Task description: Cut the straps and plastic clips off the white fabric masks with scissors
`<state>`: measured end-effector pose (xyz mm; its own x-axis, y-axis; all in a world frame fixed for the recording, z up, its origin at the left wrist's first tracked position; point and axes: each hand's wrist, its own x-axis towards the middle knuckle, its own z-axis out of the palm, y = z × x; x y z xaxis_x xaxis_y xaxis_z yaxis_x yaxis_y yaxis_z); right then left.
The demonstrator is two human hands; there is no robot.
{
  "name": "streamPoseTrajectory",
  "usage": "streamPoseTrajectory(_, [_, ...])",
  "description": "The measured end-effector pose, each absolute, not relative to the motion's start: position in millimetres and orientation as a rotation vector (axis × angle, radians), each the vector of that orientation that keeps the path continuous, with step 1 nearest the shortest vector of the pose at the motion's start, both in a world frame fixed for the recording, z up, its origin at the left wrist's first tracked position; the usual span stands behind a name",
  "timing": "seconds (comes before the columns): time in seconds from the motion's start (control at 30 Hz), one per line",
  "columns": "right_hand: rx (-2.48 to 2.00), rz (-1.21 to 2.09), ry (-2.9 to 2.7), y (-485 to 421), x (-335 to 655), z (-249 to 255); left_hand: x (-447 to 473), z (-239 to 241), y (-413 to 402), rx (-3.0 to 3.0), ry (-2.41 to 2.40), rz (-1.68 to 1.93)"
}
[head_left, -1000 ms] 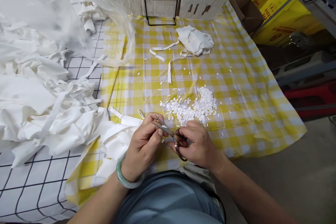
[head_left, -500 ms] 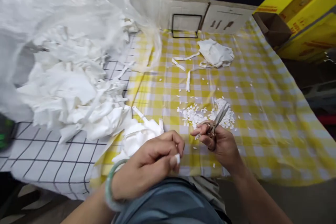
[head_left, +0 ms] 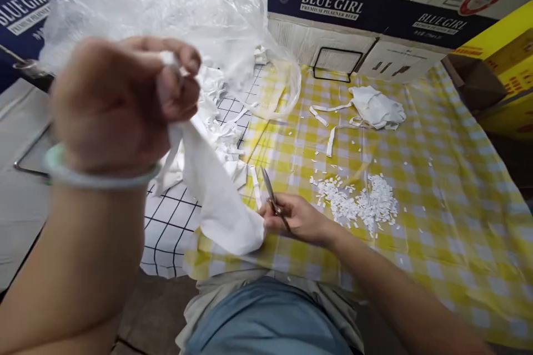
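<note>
My left hand (head_left: 129,100), blurred and wearing a pale green bangle (head_left: 104,175), is raised close to the camera. Its fingers are closed on the end of a white cloth piece (head_left: 216,194), which hangs down in a long fold. At the cloth's lower edge is my right hand (head_left: 297,216), closed around small scissors (head_left: 272,199) whose blades point up and away. Its fingertips touch the cloth's edge and seem to pinch it. Beside the blades a narrow white strap (head_left: 255,186) lies on the table.
Tiny white clippings (head_left: 362,202) are heaped on the yellow checked cloth (head_left: 449,233). Behind them lies a white fabric piece with straps (head_left: 377,106). A clear plastic bag (head_left: 166,0) and more white fabric (head_left: 212,89) are at left. Cardboard boxes (head_left: 325,5) border the back.
My left hand has risen up and left, and a white cloth piece now stretches from it. My right hand has moved left with the scissors to the cloth's edge. The view has shifted left.
</note>
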<state>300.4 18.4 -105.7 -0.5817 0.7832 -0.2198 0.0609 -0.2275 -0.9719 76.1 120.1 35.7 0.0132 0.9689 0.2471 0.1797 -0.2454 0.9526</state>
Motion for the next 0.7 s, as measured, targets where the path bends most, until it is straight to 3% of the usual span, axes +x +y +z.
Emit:
streamPoseTrajectory(0.2, [-1.242, 1.739, -1.181, -41.3, 310.4, -111.0, 109.1, 1.4, 170.6, 2.033, 1.469, 0.898])
streamPoseTrajectory(0.3, [-1.365, 1.476, -1.19, -44.9, 313.7, -116.3, 106.9, -36.2, 123.3, 2.308, 1.627, 0.931])
streamPoseTrajectory(0.47, [-1.474, 1.272, -1.454, -20.3, 317.3, -116.9, 89.1, -84.6, 45.4, 2.377, 1.42, 0.429])
streamPoseTrajectory(0.7, [-1.307, 1.011, -1.669, 32.3, 298.9, -96.9, 72.6, -61.0, 74.4, 2.02, 1.182, 0.587])
